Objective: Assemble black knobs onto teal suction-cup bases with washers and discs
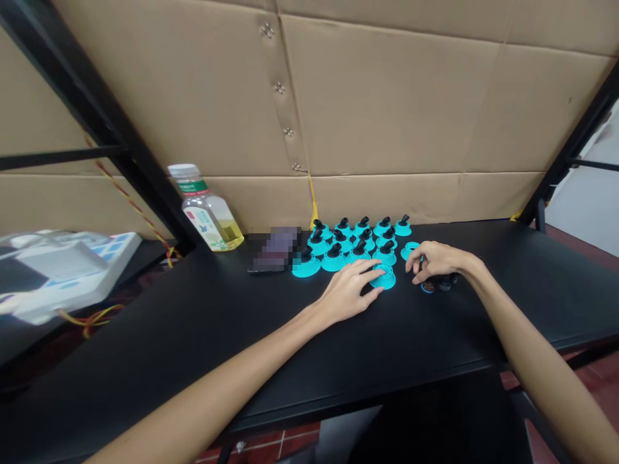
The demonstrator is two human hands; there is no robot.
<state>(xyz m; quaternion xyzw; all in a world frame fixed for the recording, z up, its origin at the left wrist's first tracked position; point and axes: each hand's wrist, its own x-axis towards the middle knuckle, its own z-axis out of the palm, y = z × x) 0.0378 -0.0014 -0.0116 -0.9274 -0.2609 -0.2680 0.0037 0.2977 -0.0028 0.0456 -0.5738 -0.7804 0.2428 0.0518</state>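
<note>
1 ea. teal flanged pc. [385, 278], sitting on blk. bench [309, 361] nr. knobbed teal units [333, 261], prob. weighing little, flexing slightly, best held edgewise, is being pinched by L hand [349, 289], R hand [438, 258] hanging half-curled by small blk. parts [443, 282], grip unclear.

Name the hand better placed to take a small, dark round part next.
Most likely the right hand: it is close beside the small, dark round parts, while the left hand holds a turquoise flared piece.

flat dk item [275, 250] pixelated | blk pcs [444, 283] partly hid, R hand [434, 258]
</note>
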